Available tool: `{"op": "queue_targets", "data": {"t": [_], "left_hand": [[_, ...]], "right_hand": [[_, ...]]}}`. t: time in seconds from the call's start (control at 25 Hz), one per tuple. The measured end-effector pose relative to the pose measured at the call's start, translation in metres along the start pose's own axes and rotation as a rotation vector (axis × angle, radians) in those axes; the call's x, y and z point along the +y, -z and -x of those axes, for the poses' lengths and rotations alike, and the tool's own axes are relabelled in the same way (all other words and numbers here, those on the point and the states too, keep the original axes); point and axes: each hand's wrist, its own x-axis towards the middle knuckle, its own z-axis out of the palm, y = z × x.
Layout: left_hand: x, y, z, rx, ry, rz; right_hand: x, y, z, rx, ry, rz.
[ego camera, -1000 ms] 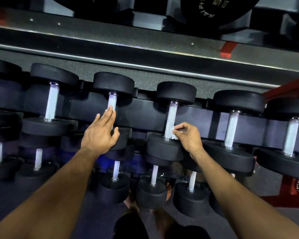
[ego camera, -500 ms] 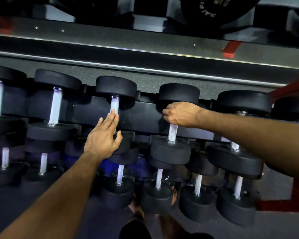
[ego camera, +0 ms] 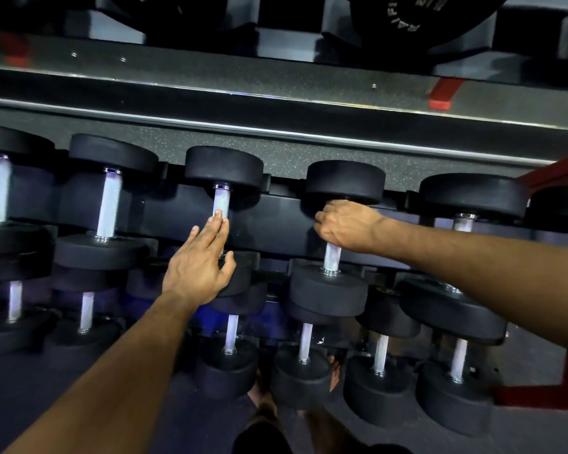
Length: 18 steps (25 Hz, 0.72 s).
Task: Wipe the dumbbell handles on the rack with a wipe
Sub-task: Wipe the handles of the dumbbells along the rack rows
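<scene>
Right hand (ego camera: 346, 224): clamped round far end of knurled dumbbell handle (ego camera: 332, 257); wipe hidden. Left hand (ego camera: 199, 262): fingers straight, resting on neighbouring handle (ego camera: 221, 202), left.

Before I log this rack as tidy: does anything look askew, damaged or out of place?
Nothing stands out. The dumbbells sit in even rows on both tiers. The right hand grips the top of one handle; the left hand rests on the next dumbbell. The wipe is hidden.
</scene>
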Motion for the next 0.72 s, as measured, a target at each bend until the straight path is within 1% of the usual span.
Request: {"op": "queue_targets", "data": {"t": [0.08, 0.16, 0.2, 0.32, 0.4, 0.48, 0.56, 0.64, 0.72], "left_hand": [[-0.001, -0.001, 0.0, -0.002, 0.001, -0.004], [-0.001, -0.001, 0.0, -0.008, 0.005, -0.003], [-0.001, -0.001, -0.001, -0.009, 0.004, -0.004], [-0.001, -0.001, -0.001, -0.01, 0.001, -0.008], [-0.001, 0.0, 0.0, -0.009, 0.006, -0.003], [0.0, 0.0, 0.0, -0.008, 0.015, -0.001], [0.001, 0.001, 0.0, -0.007, 0.02, 0.0], [0.002, 0.002, 0.001, -0.006, 0.021, -0.004], [0.003, 0.004, 0.001, -0.003, 0.022, -0.011]], "right_hand": [[-0.013, 0.004, -0.003, -0.059, 0.017, -0.1], [-0.036, 0.005, -0.005, -0.225, 0.059, -0.171], [-0.046, 0.006, -0.004, -0.275, 0.068, -0.184], [-0.052, 0.008, -0.004, -0.283, 0.063, -0.192], [-0.044, 0.009, -0.005, -0.268, 0.06, -0.133], [-0.032, 0.012, -0.009, -0.26, -0.001, -0.038], [-0.022, 0.019, -0.015, -0.266, -0.103, 0.01], [-0.019, 0.026, -0.018, -0.288, -0.17, 0.012], [-0.025, 0.028, -0.017, -0.303, -0.176, -0.016]]}}
